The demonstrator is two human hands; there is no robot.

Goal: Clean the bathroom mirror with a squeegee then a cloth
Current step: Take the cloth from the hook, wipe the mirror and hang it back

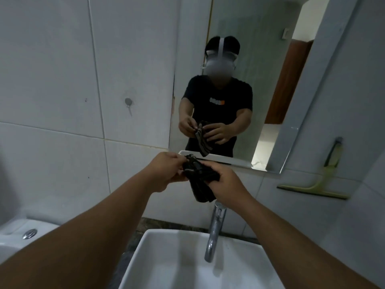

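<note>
Both hands out over the sink [158, 243], holding one dark cloth [201, 180] between them. Left hand [166, 172] has fingers pinched on the bunched top edge; right hand [227, 182] has fingers curled round the side, the rest hanging limp in soft folds just above the tap [214, 226]. Cloth is black, crumpled, with a pale stripe near the top. Mirror [260, 59] is flat, frameless glass on glossy white wall tile, straight ahead, reflecting the person and the cloth. Squeegee [316, 184] hangs on the wall right of the mirror: T-shaped, pale green plastic, long straight blade at the bottom, dark handle up. Sink is white glazed, rectangular; tap is curved chrome. Dark speckled counter [133, 232] under the sink.
</note>
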